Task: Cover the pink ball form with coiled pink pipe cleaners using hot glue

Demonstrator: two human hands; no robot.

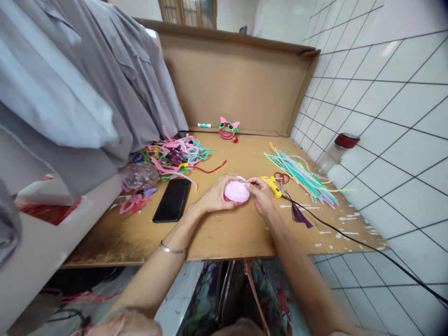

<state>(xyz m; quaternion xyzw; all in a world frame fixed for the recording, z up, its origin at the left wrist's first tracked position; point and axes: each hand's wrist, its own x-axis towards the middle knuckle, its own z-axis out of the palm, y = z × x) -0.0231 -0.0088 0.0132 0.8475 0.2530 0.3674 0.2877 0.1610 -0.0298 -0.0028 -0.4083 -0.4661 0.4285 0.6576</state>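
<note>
A rounded ball wound from lilac-pink pipe cleaners (236, 191), darker pink along its underside, is held just above the table's middle. My left hand (219, 192) wraps round its left side with the thumb low and the fingers over the top. At the upper right edge of the ball, my right hand (259, 192) has thumb and forefinger pinched against the coils; any strand end between them is too small to make out. Just beyond my right hand lies a yellow glue gun (271, 185), with red-handled scissors (282, 178) beside it.
Loose pipe cleaners (304, 175) lie right, a tangled heap (178, 151) left. A black phone (172, 200) is near my left forearm. A cat-faced figure (228, 128) and glue stick (204, 125) stand behind. A purple tassel (300, 215), black cord (336, 228) and jar (338, 151) are right.
</note>
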